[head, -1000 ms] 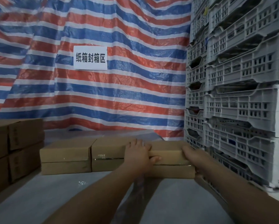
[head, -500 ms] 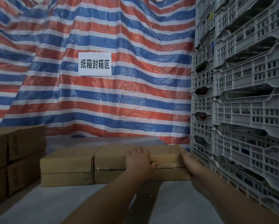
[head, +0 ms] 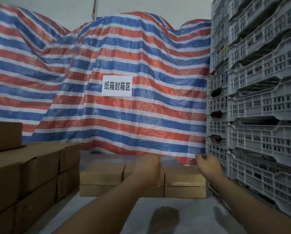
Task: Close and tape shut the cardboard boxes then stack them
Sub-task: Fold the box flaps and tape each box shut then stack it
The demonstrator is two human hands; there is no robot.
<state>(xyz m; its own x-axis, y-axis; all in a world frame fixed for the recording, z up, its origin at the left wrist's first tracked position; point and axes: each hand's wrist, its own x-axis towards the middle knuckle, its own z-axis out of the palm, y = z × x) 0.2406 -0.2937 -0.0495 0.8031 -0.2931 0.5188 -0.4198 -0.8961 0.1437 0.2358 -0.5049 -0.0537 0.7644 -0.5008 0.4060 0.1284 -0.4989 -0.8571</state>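
Single head-worn view, facing forward, perhaps slightly downward, near the boxes (head: 185,182)

Ahead of me: a red, white and blue striped tarpaulin (head: 141,115) draped as a backdrop, carrying a white paper sign (head: 117,86) with black Chinese characters. Above it I log a plain pale wall (head: 141,5). On my right, grey slotted plastic crates (head: 259,98) stacked high; dim, even light.
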